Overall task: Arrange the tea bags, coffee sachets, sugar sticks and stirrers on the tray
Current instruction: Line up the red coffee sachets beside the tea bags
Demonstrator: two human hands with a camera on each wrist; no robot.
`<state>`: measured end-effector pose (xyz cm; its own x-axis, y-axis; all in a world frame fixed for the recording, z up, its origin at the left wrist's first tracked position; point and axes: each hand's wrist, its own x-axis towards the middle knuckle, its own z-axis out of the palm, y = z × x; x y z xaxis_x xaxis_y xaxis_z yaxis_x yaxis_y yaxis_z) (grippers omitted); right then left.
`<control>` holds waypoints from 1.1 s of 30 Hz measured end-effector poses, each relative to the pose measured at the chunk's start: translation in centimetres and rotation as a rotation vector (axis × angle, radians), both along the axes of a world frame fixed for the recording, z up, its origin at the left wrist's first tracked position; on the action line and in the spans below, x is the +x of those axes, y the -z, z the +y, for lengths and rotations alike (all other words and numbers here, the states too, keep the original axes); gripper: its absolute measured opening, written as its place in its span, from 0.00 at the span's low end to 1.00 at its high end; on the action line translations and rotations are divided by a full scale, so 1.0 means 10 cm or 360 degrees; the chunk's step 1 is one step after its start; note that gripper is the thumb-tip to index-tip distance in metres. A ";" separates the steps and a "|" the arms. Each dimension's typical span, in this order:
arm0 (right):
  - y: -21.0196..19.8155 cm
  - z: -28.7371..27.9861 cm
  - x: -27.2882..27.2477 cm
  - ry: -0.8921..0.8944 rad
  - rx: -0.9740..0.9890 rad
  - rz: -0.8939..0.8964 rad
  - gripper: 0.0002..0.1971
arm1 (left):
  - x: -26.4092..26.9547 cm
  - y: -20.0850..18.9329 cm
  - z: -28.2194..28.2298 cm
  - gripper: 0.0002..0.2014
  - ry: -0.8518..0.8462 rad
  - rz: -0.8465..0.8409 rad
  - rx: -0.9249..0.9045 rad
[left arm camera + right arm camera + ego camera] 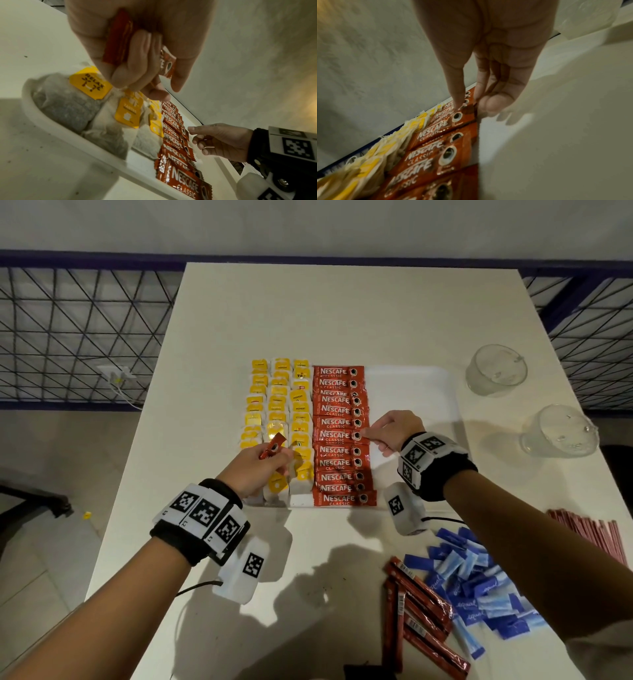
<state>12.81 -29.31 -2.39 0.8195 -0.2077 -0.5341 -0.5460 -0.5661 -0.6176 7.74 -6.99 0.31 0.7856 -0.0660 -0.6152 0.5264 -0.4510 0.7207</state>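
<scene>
A white tray (411,405) holds three columns of yellow-tagged tea bags (277,412) on its left and one column of red coffee sachets (339,436) beside them. Its right part is bare. My left hand (263,467) hovers over the near tea bags (72,108) and grips a few red coffee sachets (272,449) (118,40). My right hand (387,433) reaches in from the right. Its straight index finger (458,94) touches the right end of a sachet in the middle of the column (447,121). Its other fingers are loosely curled.
Near the table's front right lie more loose coffee sachets (418,611), a heap of blue sugar sachets (479,594) and a bundle of red-wrapped stirrers (596,539). Two clear glass cups (496,369) (558,431) stand right of the tray. A wire fence runs behind the table.
</scene>
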 end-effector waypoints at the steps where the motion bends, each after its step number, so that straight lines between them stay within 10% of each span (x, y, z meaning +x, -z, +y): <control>1: -0.02 0.00 -0.01 -0.0013 0.0006 -0.0007 0.12 | -0.01 0.00 -0.01 0.09 0.0028 0.0033 -0.0016; 15: -0.44 0.19 -0.54 -0.0850 0.0568 -0.0021 0.07 | -0.23 -0.15 -0.31 0.13 0.0603 0.0267 -0.0409; 33: -0.25 -0.21 -0.45 -0.0500 0.0433 -0.0087 0.07 | -0.32 0.03 -0.30 0.03 0.0013 0.0002 -0.0380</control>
